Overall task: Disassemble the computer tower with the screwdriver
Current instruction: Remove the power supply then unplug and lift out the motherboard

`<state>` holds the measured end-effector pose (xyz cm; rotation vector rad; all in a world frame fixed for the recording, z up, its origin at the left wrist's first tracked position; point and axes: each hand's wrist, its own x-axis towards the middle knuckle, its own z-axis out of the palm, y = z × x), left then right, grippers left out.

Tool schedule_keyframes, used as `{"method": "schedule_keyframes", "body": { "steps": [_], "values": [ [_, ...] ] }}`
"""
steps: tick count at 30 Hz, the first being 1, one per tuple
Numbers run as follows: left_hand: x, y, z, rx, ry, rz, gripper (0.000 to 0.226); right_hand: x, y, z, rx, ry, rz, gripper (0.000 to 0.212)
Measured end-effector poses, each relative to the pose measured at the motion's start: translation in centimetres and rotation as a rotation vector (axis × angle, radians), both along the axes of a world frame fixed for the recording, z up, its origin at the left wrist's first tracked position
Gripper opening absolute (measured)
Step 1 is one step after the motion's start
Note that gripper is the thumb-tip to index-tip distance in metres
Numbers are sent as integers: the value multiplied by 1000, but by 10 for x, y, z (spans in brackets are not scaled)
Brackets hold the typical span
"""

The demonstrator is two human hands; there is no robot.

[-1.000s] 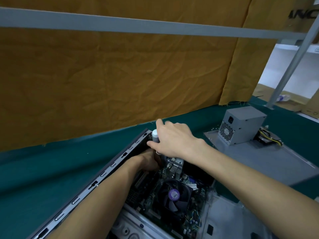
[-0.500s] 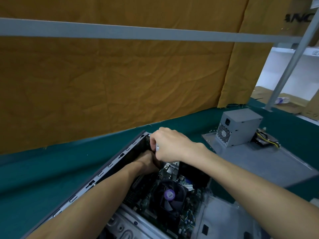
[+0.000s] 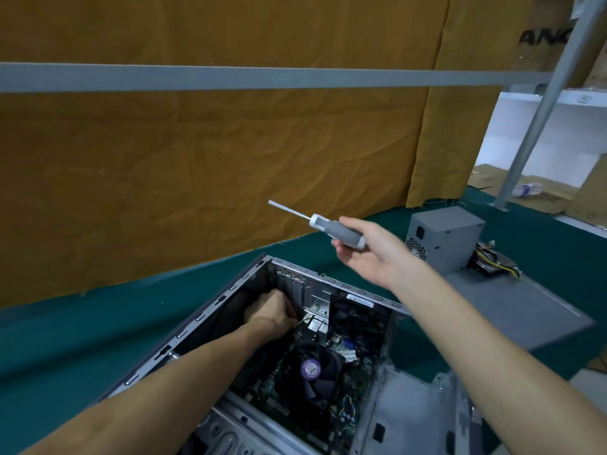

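so the computer tower [image 3: 345, 366] is lying on its side on the green surface [image 3: 65, 339], side panel off, guts showing, cooler fan [image 3: 312, 372] with a purple sticker in the middle. right hand [image 3: 368, 254] is up in the air above the case's far edge, fingers wrapped round the grey handle of the screwdriver [image 3: 335, 229], shaft pointing up-left, clear of everything. left hand [image 3: 269, 311] is down inside the case near the back slots, fingers curled, but can't tell what its grip has hold of. grey power supply [image 3: 440, 241] sits on a metal panel [image 3: 525, 310] off to the right.
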<state>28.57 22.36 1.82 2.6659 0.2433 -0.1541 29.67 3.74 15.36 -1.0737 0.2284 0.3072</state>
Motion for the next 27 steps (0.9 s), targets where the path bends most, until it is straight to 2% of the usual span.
{"method": "schedule_keyframes", "body": {
  "steps": [2,5,7,10,13,17,22,24,27],
  "values": [
    [-2,-1,-1,26,-18,15,16,3,6,-11,137,98,24,26],
    [-2,0,-2,33,-17,24,25,7,11,-20,130,74,9,23],
    [0,0,-2,9,1,22,22,10,8,-22,122,56,-2,24],
    [2,2,-2,-60,27,24,9,11,1,-26,2,10,109,26],
    [2,3,-2,-83,31,23,15,10,3,-30,-101,-84,240,28],
    [0,3,0,-29,7,34,26,10,9,-34,-161,-171,236,34],
    [-2,-1,6,-17,56,-15,17,11,5,-36,-167,-179,239,32],
    [-1,0,11,-99,96,-24,9,10,6,-35,-150,-183,247,27],
    [-8,6,29,-390,99,30,6,6,5,-33,-128,-219,284,12]
  ]
}}
